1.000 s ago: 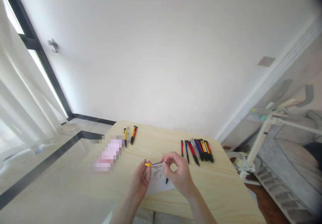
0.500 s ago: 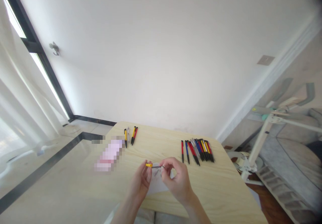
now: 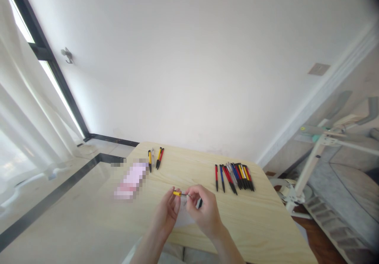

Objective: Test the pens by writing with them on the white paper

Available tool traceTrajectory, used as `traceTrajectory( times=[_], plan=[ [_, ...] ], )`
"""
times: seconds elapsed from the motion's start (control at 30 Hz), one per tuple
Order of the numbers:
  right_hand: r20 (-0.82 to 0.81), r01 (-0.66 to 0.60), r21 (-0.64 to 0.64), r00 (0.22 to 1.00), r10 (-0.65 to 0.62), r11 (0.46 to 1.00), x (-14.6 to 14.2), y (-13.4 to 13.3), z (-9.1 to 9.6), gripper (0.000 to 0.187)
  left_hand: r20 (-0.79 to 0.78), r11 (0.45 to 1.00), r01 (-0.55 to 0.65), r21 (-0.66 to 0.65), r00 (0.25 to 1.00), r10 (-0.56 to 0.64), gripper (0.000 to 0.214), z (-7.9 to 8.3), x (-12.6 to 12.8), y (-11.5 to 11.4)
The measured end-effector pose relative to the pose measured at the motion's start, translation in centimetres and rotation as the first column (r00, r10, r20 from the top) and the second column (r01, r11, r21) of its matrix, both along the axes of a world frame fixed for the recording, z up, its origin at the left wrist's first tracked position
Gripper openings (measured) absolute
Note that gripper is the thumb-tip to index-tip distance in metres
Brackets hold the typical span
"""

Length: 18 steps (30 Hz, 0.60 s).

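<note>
My left hand is closed around a yellow pen barrel, pinched between thumb and fingers. From the barrel's right end sticks a thin dark pen refill, and the fingertips of my right hand pinch its far end. A small black piece shows beside my right hand; whether the hand holds it, I cannot tell. Beneath both hands lies a white sheet of paper, partly covered.
Several red, blue, yellow and clear pens lie in a row on the right of the wooden table. More pens lie at the back left, near a blurred pink item. A wall stands behind the table.
My right hand has moved closer to my left, and less of the refill shows outside the yellow barrel. The whole view has shifted slightly.
</note>
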State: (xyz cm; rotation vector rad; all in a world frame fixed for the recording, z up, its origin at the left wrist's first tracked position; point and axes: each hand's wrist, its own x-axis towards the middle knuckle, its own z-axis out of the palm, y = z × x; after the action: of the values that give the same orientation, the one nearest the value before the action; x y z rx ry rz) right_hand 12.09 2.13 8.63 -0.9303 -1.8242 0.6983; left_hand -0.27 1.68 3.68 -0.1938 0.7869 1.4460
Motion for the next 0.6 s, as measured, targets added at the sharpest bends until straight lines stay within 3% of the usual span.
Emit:
traceTrajectory(
  times=[0.4, 0.5, 0.6],
  plan=[
    [0.171, -0.093, -0.082, 0.979, 0.106, 0.992, -0.2, 0.6, -0.7, 0.010, 0.041, 0.999, 0.002, 0.034, 0.999, -0.004, 0.006, -0.2, -0.7, 0.1],
    [0.312, -0.054, -0.132, 0.946, 0.094, 0.990, 0.8, 1.1, -1.0, 0.024, 0.046, 0.998, -0.053, 0.018, 0.998, 0.052, 0.007, -0.2, -1.5, 0.3],
    [0.532, -0.028, -0.088, 0.844, 0.071, 0.996, 1.5, 2.0, -1.5, 0.014, 0.055, 0.989, -0.150, 0.013, 0.987, 0.149, 0.009, 0.1, -2.4, 0.5]
  ],
)
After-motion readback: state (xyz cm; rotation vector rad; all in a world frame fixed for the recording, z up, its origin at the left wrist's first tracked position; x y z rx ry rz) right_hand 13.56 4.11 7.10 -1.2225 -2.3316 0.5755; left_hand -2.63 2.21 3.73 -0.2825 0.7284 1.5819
